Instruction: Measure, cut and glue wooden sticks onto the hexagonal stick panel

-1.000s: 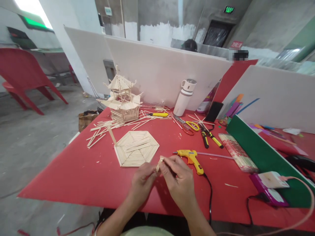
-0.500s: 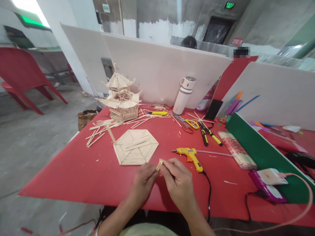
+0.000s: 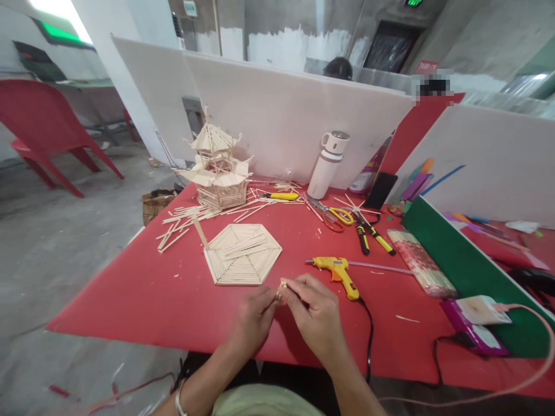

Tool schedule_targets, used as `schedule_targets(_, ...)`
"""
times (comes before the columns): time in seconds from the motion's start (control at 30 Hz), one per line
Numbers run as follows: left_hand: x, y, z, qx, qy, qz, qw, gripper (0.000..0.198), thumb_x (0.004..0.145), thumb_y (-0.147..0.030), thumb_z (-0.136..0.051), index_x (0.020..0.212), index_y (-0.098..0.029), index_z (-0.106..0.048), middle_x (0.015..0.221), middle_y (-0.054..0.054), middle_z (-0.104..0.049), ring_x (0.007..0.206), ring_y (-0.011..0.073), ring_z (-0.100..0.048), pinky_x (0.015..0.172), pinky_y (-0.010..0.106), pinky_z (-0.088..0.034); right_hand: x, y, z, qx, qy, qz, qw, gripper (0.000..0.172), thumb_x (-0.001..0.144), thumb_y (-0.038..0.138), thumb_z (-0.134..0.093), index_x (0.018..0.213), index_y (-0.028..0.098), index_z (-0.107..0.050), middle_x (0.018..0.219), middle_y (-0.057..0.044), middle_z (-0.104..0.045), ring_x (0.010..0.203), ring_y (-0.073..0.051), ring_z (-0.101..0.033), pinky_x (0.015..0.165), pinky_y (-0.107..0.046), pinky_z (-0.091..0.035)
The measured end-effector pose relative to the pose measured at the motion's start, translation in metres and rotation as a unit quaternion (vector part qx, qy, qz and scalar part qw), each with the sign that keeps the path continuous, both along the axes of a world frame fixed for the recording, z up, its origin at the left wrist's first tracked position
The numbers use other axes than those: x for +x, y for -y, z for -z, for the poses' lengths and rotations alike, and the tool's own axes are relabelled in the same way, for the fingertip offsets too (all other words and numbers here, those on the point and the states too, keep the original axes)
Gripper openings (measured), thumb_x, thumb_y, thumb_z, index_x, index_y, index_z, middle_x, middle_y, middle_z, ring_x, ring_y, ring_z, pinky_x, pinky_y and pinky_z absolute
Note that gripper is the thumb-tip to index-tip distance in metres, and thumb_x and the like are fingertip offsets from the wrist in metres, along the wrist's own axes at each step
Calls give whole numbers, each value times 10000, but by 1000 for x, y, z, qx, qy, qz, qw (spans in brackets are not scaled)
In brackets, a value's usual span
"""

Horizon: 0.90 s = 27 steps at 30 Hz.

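Observation:
Between my left hand [image 3: 255, 315] and my right hand [image 3: 314, 306] is a small bundle of pale wooden sticks [image 3: 281, 287], pinched by the fingertips of both. My fingers cover most of it, so its full shape is hidden. Just beyond my hands lies a flat hexagonal panel of wooden sticks [image 3: 243, 271]. Several loose sticks rest on top of it, and one short stick piece [image 3: 200, 233] stands up at its left corner. To the right of my hands a yellow glue gun [image 3: 336, 268] lies on its side with a clear glue stick in its back.
A stick-built pagoda [image 3: 221, 179] stands at the back left of the red table [image 3: 143, 306], amid loose sticks. A white flask [image 3: 328, 167], scissors [image 3: 340, 215], pliers [image 3: 368, 236] and a yellow cutter [image 3: 284, 196] lie behind. Bagged sticks [image 3: 420, 263] and a green divider [image 3: 468, 277] are right.
The camera view has shifted slightly, so the table's contents sit a little higher and further right. My hands keep almost the same pinching pose on the small stick bundle.

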<state>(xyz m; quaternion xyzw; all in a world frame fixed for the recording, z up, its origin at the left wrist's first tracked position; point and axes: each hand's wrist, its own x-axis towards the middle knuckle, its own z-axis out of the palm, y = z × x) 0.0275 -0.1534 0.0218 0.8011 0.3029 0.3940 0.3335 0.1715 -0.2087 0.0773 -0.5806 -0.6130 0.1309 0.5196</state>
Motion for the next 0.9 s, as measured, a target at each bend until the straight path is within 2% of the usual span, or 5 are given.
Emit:
schedule_targets(0.23, -5, 2, 1, 29, 0, -23, 999, 190, 921, -112, -519, 839, -159, -684, 722, 25, -682, 625, 114, -624, 595, 194, -455, -2, -5, -2, -1, -10, -47, 999, 184, 938, 196, -609, 1022, 213, -772, 773, -20, -651, 691, -121, -624, 653, -214, -507)
schedule_targets(0.63, -1, 4, 8, 84, 6, -58, 995, 159, 925, -136, -538, 881, -154, -690, 709, 34, -678, 607, 121, -629, 581, 196, -473, 6, -7, -4, -21, -20, -53, 998, 158, 923, 174, -628, 958, 187, -782, 762, -13, -656, 687, -109, -615, 654, -198, -484)
schedule_targets(0.9, 0, 4, 10, 116, 10, -49, 992, 148, 925, -105, -534, 973, -164, -662, 772, 38, -671, 655, 118, -623, 606, 196, -479, 8, -9, -2, -22, -34, -51, 998, 138, 903, 169, -651, 943, 209, -776, 781, -11, -687, 702, -119, -634, 663, -209, -495)
